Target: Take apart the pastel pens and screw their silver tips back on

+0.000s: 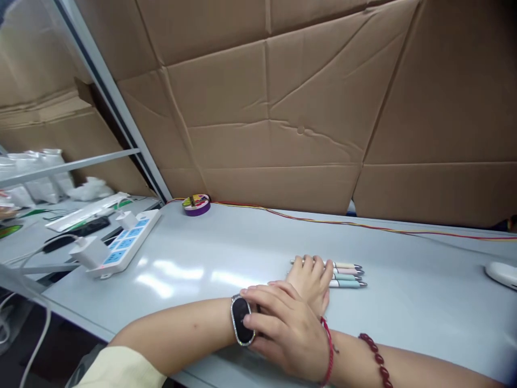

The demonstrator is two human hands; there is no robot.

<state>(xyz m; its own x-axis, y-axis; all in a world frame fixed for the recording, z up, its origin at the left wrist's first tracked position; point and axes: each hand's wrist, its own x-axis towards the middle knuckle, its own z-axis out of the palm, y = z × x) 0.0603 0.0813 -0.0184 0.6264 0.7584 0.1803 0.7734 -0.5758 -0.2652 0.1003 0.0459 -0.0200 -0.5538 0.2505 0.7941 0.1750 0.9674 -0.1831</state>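
My left hand (312, 281) lies palm down on the grey table (226, 253), its fingers over the butt ends of several pastel pens (348, 275) laid side by side. The pen tips point right and stick out past the fingers. A dark oval watch (241, 319) with a sparkling rim sits on my left wrist. My right hand (287, 330) crosses over that wrist, with a fingertip touching the watch face. On my right wrist are a red string and a dark red bead bracelet (375, 355). Neither hand grips anything.
A white power strip (126, 245) with plugged-in chargers lies at the left. A purple tape roll (196, 205) sits at the back by the cardboard wall (307, 108). Red and yellow wires (363, 225) run along the back, and a white object (501, 274) is at the right edge.
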